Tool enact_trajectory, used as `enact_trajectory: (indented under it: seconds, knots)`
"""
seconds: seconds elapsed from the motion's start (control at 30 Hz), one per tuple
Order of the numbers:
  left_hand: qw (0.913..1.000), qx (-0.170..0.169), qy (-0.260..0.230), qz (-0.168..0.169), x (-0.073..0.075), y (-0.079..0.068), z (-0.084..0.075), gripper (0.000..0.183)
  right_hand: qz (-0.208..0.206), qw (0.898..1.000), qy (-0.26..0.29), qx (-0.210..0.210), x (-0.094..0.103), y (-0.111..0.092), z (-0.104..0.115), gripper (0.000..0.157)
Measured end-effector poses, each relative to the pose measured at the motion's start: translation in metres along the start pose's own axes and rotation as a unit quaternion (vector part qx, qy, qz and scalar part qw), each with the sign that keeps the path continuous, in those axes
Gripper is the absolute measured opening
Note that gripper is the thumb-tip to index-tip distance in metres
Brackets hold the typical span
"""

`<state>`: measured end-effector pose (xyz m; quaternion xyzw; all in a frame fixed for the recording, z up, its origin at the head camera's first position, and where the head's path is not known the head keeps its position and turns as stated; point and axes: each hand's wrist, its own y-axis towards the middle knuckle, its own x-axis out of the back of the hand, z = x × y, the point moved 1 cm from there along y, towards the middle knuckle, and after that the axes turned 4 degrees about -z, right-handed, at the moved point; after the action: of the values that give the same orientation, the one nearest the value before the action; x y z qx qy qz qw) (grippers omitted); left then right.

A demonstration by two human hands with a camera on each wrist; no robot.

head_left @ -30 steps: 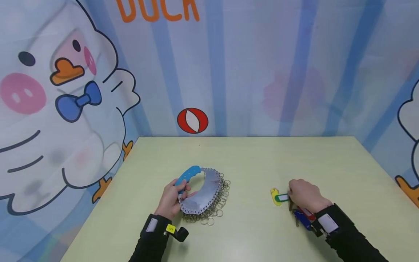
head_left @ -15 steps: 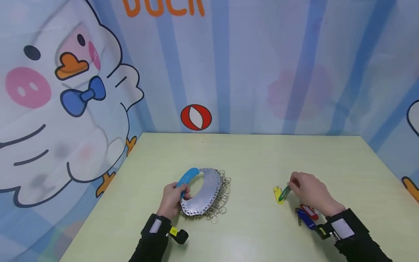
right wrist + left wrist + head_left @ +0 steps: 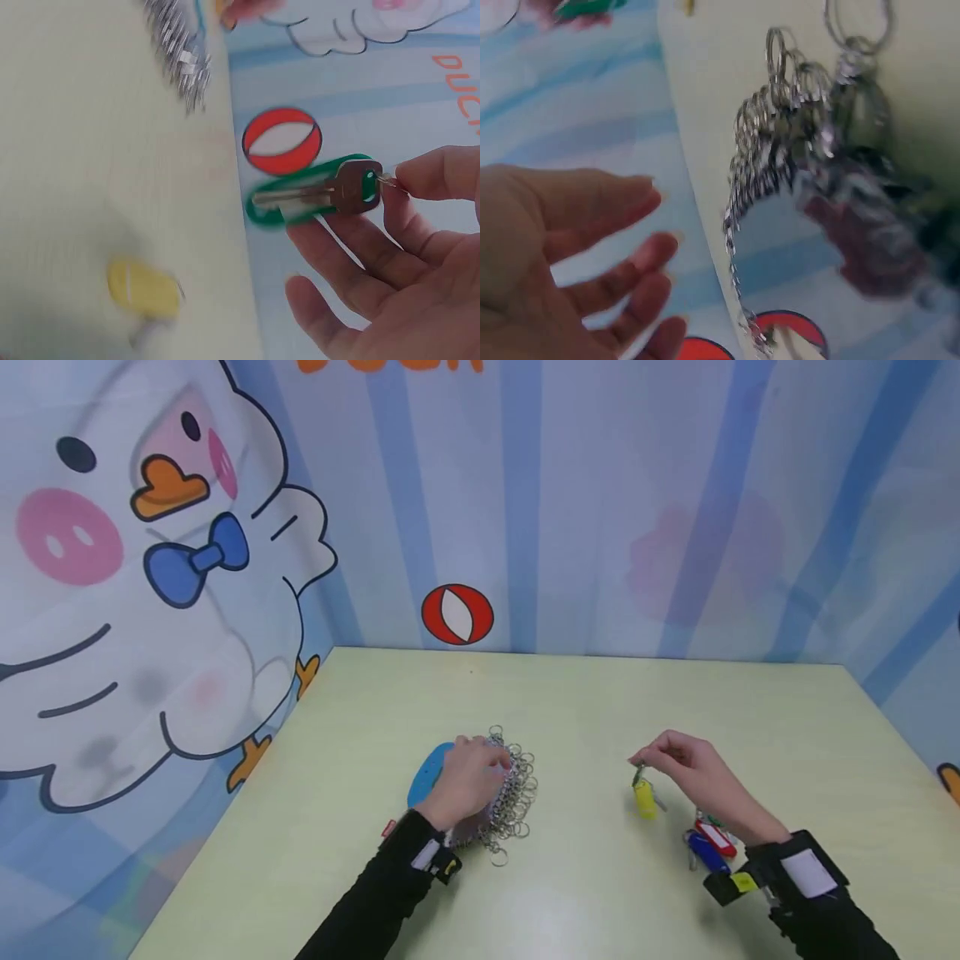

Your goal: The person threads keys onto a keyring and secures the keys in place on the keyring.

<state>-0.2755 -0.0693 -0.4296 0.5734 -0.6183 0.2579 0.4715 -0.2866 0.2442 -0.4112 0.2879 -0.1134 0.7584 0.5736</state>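
My left hand [image 3: 465, 781] hovers over a key holder with a blue handle [image 3: 427, 774] and a fringe of small metal rings [image 3: 515, 802]. In the left wrist view its fingers are apart and loosely bent, beside the rings [image 3: 765, 142], gripping nothing. The hand hides most of the holder's crescent metal plate. My right hand [image 3: 693, 768] pinches a small ring between thumb and finger; from it hang a silver key [image 3: 356, 187] and a green key tag [image 3: 266, 214]. Below these on the table lies a yellow key tag [image 3: 644, 799] with its own key.
Near the right wrist, a red key tag [image 3: 716, 839] and a blue key tag [image 3: 707, 852] with keys lie on the pale yellow table [image 3: 585, 718]. Something small and red [image 3: 388, 828] shows beside the left sleeve. A printed duck backdrop [image 3: 585, 510] stands behind the table.
My left hand has let go of the blue handle and moved right over the metal plate. My right hand has raised the green-tagged key from the table, leaving the yellow tag there.
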Motion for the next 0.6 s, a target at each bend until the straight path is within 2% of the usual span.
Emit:
enact_trajectory:
  seconds: [0.07,0.13,0.23,0.33,0.37,0.43,0.53,0.6]
  knots:
    - [0.9979,-0.049,0.033,0.026,-0.008,0.012,-0.013,0.010,0.026,0.998,0.054,-0.019,-0.005,0.006,0.001,0.031]
    - [0.9932,-0.065,0.084,0.049,-0.015,0.021,-0.021,0.009,0.040,0.995,0.085,-0.028,-0.010,0.010,0.003,0.032]
    - [0.9829,-0.058,0.154,0.084,-0.024,0.029,-0.025,0.018,0.053,0.992,0.107,-0.030,-0.016,0.014,0.003,0.032]
    - [0.9731,-0.055,0.197,0.106,-0.031,0.033,-0.024,0.022,0.062,0.991,0.115,-0.029,-0.018,0.014,0.004,0.031]
    - [0.9728,-0.051,0.196,0.112,-0.033,0.034,-0.023,0.021,0.064,0.991,0.115,-0.030,-0.018,0.014,0.004,0.030]
    - [0.9781,-0.049,0.160,0.124,-0.035,0.036,-0.020,0.019,0.068,0.991,0.111,-0.033,-0.018,0.014,0.003,0.029]
    - [0.9856,-0.047,0.077,0.143,-0.035,0.038,-0.013,0.018,0.076,0.991,0.108,-0.037,-0.019,0.015,0.000,0.028]
    - [0.9869,-0.051,0.013,0.152,-0.034,0.039,-0.008,0.016,0.085,0.990,0.107,-0.035,-0.021,0.015,-0.003,0.028]
